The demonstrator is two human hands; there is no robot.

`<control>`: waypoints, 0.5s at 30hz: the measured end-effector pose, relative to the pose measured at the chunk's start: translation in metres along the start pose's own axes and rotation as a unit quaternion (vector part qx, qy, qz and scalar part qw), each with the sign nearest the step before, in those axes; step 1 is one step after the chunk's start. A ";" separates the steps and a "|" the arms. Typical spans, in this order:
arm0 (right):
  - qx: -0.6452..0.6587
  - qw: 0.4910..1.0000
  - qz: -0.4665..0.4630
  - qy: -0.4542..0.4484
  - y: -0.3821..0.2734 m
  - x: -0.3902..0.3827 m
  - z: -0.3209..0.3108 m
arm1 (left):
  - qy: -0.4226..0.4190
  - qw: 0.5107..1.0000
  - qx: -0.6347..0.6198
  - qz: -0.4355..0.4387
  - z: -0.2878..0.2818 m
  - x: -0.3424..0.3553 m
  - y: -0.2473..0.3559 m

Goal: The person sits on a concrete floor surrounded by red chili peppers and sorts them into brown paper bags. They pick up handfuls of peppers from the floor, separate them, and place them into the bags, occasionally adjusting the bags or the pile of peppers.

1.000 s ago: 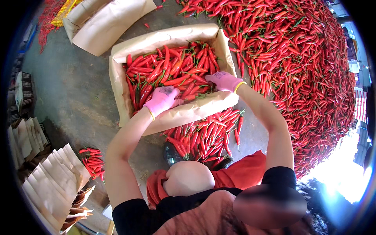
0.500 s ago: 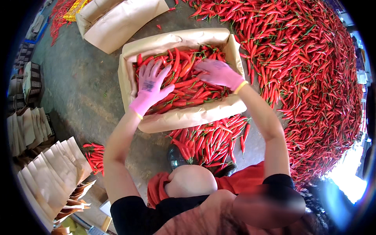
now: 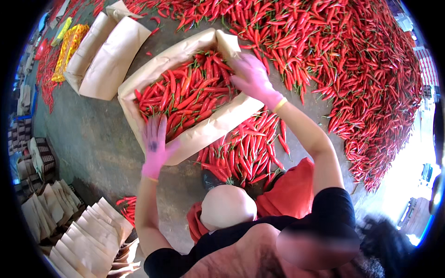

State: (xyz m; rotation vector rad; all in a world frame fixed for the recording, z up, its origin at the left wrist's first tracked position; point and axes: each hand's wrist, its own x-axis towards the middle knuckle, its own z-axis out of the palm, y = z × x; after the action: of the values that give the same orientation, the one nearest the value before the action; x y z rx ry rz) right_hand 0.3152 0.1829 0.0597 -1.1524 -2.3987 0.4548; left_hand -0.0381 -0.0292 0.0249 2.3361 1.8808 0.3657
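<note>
A box lined with brown paper (image 3: 218, 125) stands tilted in front of me, filled with red chili peppers (image 3: 190, 95). Both my hands wear pink gloves with yellow cuffs. At the box's near left corner, my left hand (image 3: 155, 143) lies with stretched fingers against the paper wall, the thumb apart. My right hand (image 3: 255, 78) grips over the right wall; its fingers are partly smeared and some are hidden. Below the near wall a small heap of loose chilies (image 3: 241, 153) lies on the floor by my shoes.
A large pile of chilies (image 3: 361, 69) covers the floor at right and far. An open brown paper bag (image 3: 113, 58) lies at the far left, beside a yellow patterned bag (image 3: 69, 51). Folded paper bags (image 3: 88, 241) stand in rows at the lower left, near a few chilies (image 3: 128, 208).
The box has turned counterclockwise, its right side swinging away from me. My hands have moved from the chilies onto the box walls, the left nearer me. The whole view has shifted too.
</note>
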 end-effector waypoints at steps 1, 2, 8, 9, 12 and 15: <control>-0.098 0.992 0.050 0.062 0.032 -0.041 0.018 | -0.023 1.000 -0.002 0.012 0.007 -0.003 0.011; -0.096 0.984 0.122 0.083 0.044 -0.069 0.038 | -0.091 0.995 -0.017 -0.023 0.016 -0.017 0.017; 0.281 0.911 0.302 0.018 0.019 -0.041 0.077 | -0.037 0.997 0.022 -0.062 0.029 -0.022 0.028; 0.314 0.909 0.276 0.008 0.026 -0.036 0.063 | -0.017 0.996 0.062 -0.065 0.032 -0.014 0.039; 0.381 0.906 0.185 -0.012 0.087 -0.008 0.083 | 0.036 0.995 0.088 0.015 0.033 0.051 0.096; 0.146 0.955 0.214 0.141 0.128 -0.001 0.073 | 0.048 0.988 0.140 0.034 0.065 0.090 0.108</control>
State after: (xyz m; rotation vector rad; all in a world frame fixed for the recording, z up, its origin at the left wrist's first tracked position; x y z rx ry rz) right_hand 0.3615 0.2515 -0.0625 -1.4828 -1.7656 0.7017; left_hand 0.0990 0.0379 -0.0013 2.6102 2.0164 0.2359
